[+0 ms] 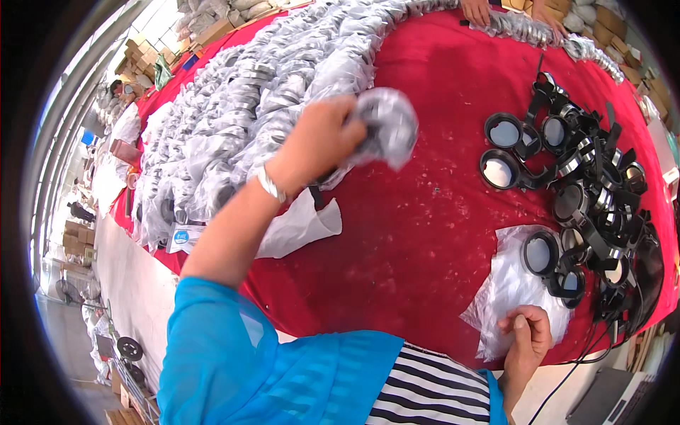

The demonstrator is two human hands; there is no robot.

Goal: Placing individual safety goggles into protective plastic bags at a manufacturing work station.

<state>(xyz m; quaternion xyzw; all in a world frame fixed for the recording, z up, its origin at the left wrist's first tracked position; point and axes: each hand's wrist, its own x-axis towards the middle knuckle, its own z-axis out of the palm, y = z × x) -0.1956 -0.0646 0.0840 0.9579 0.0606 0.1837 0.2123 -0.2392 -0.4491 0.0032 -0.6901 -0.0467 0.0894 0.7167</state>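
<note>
My left hand (322, 138) reaches out over the table, closed on a clear plastic bag (388, 127) with a dark round piece inside. The bag is blurred by motion. It hangs beside the rows of similar bagged pieces (241, 106). Low on the right, my right hand (525, 336) has loosely bent fingers, with nothing visible in them. It lies over the lower edge of some flat clear plastic bags (492, 304). On top of these bags rests a black piece with round lenses (540, 253), at the edge of a pile of black strapped pieces with round lenses (570, 202).
A red cloth (404, 241) covers the table. A white crumpled wrapper (304, 225) lies under my left forearm. At the far edge, another person's hands (476, 10) touch a row of bagged pieces (520, 30). A black cable (567, 372) hangs at the near right.
</note>
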